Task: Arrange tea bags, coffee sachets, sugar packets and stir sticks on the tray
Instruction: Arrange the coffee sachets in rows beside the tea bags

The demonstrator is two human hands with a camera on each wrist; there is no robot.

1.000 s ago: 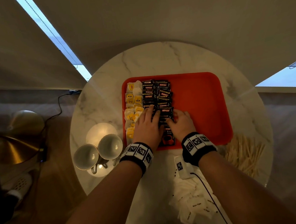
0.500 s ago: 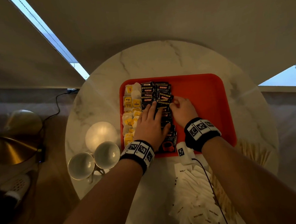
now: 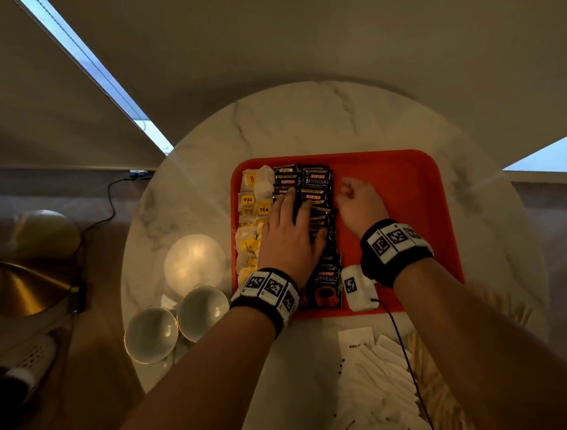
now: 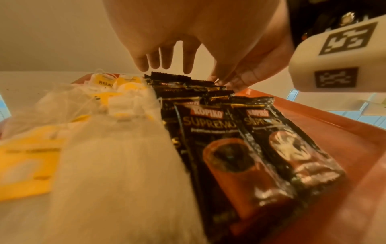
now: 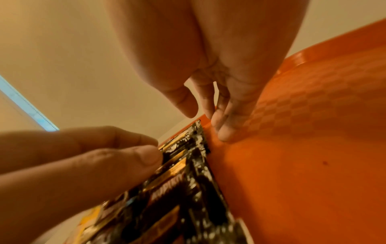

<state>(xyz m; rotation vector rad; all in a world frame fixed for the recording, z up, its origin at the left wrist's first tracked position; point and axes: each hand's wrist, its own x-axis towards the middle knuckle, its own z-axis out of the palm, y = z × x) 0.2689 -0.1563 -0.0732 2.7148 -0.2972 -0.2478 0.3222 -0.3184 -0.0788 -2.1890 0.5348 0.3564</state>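
An orange tray [image 3: 409, 206] lies on a round marble table. Tea bags [image 3: 252, 213] with yellow tags fill its left column. Two rows of black coffee sachets [image 3: 316, 179] run beside them. My left hand [image 3: 290, 234] lies flat on the sachets, its straight fingers [image 4: 167, 62] pressing on them. My right hand [image 3: 358, 199] is at the right edge of the sachet rows. Its fingertips [image 5: 223, 132] touch the bare tray beside the sachets [image 5: 188, 181] and hold nothing. White sugar packets [image 3: 378, 386] and wooden stir sticks [image 3: 432, 389] lie on the table nearest me.
Two cups [image 3: 151, 335] and a white dome [image 3: 194, 261] stand left of the tray. The right half of the tray is bare. A brass lamp [image 3: 19, 290] and a cable sit off the table to the left.
Both hands have slid along the coffee sachet rows from the tray's near end towards its far end. The left stays flat on top and the right stays at the rows' right edge.
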